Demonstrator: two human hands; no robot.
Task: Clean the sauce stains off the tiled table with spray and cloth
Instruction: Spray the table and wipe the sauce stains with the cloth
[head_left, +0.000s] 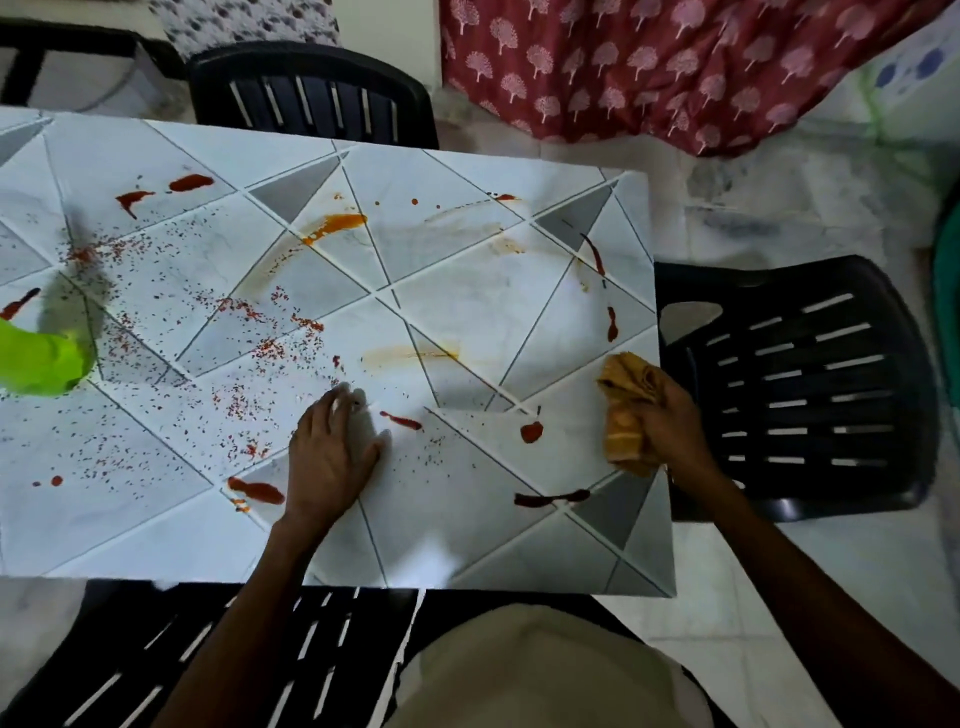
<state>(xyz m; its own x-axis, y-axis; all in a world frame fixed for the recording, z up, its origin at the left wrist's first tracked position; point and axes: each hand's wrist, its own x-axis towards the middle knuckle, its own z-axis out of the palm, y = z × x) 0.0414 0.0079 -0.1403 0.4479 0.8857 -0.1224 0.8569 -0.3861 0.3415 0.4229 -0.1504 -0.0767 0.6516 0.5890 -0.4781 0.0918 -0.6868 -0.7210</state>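
The white tiled table (467, 291) carries red sauce blobs (531, 431), orange smears (337, 224) and scattered red specks. My left hand (332, 452) rests flat on the tiles near the front middle, fingers spread, next to a red streak (401, 421). My right hand (670, 421) grips a bunched orange-yellow cloth (628, 415) at the table's right edge, held just above the surface. A bright green object (41, 358), perhaps the spray bottle, lies at the far left, cut off by the frame.
A black slatted plastic chair (800, 389) stands right of the table, another (311, 93) behind it, and one (208, 654) under me at the front. Red patterned fabric (675, 67) hangs at the back right. Pale floor tiles surround the table.
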